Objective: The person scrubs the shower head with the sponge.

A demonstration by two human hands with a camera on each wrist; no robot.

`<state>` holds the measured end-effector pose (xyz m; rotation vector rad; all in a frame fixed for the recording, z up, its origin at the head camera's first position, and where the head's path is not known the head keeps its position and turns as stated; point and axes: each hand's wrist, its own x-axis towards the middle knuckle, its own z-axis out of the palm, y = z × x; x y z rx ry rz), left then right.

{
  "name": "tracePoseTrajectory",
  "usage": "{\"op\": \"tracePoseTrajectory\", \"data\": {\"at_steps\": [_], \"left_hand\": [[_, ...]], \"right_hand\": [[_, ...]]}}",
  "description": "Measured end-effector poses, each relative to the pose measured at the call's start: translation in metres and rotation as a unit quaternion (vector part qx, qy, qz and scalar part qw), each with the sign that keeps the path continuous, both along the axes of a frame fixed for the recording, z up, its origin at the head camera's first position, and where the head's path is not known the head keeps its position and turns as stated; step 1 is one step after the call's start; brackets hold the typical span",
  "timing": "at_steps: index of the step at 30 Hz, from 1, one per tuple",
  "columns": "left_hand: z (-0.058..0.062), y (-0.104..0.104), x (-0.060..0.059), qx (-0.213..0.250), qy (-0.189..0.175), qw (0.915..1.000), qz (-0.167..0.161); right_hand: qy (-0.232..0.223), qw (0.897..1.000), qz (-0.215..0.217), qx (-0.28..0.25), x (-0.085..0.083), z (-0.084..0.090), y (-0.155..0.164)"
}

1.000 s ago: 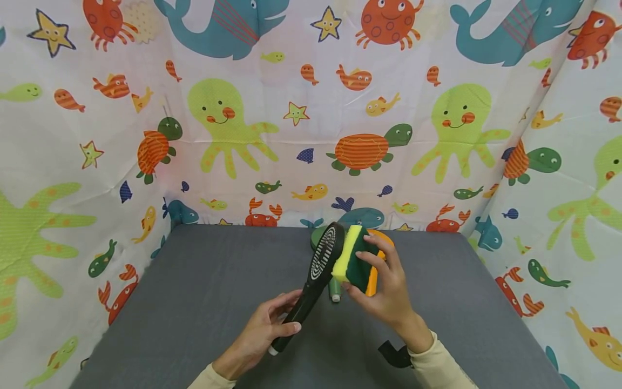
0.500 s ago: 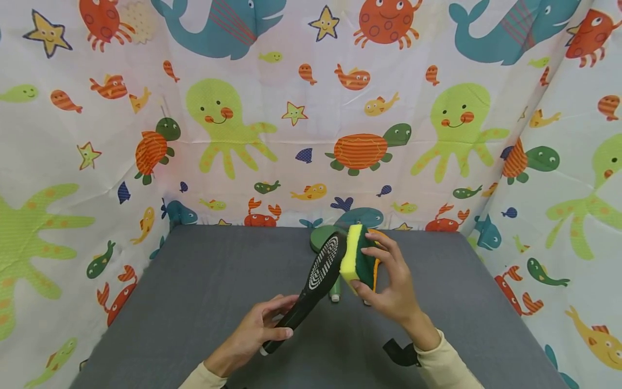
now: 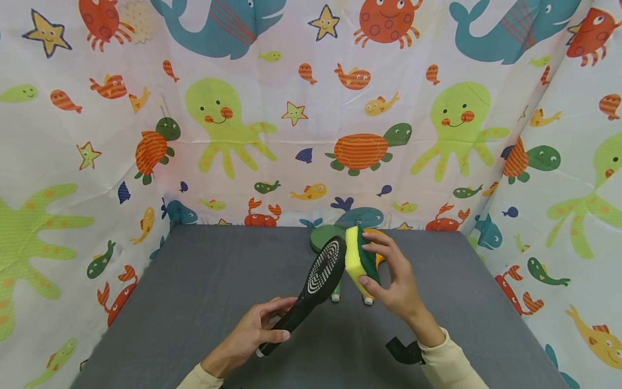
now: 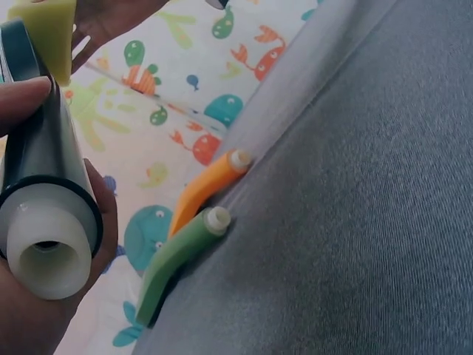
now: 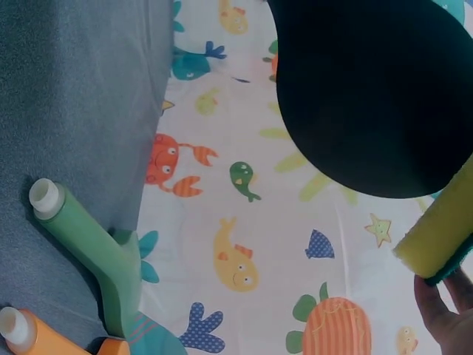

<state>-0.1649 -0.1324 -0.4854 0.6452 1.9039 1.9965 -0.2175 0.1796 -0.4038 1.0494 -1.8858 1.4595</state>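
Note:
My left hand (image 3: pixel 252 334) grips the handle of a black shower head (image 3: pixel 324 267), raised over the grey table with its white-dotted face turned right. In the left wrist view the handle's white end (image 4: pixel 46 255) sits in my palm. My right hand (image 3: pixel 396 281) pinches a yellow and green sponge (image 3: pixel 358 259) and holds its yellow side against the right edge of the shower head's face. The right wrist view shows the black back of the shower head (image 5: pixel 373 89) and the sponge's yellow edge (image 5: pixel 436 233).
A green shower head (image 3: pixel 322 239) and an orange one (image 3: pixel 379 254) lie on the grey table (image 3: pixel 204 281) behind my hands; their handles (image 4: pixel 181 255) (image 4: pixel 211 185) end in white tips. Sea-animal print curtains (image 3: pixel 311 119) wall in the table on three sides.
The black shower head has tilted lower and my left hand has drawn back toward me. The sponge has slid down along the head's right edge.

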Motion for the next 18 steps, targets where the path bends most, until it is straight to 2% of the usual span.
{"op": "tracePoseTrajectory", "data": {"at_steps": [4, 8, 11, 14, 18], "left_hand": [[-0.001, 0.002, 0.000, 0.012, -0.016, 0.9998, -0.005], [-0.003, 0.003, 0.000, 0.029, -0.055, 0.9981, -0.003], [-0.001, 0.003, -0.002, 0.024, -0.085, 0.9961, 0.006], [0.001, 0.005, -0.004, 0.016, -0.104, 0.9943, 0.018], [0.001, 0.009, -0.004, 0.010, -0.104, 0.9936, 0.041]], "right_hand": [[0.018, 0.998, -0.037, 0.038, 0.005, 0.000, -0.001], [0.047, 0.995, -0.056, 0.069, 0.009, -0.001, -0.005], [0.077, 0.992, -0.067, 0.078, 0.010, -0.002, -0.009], [0.119, 0.982, -0.105, 0.102, 0.009, -0.004, -0.014], [0.173, 0.964, -0.151, 0.136, 0.008, -0.008, -0.020]]}}
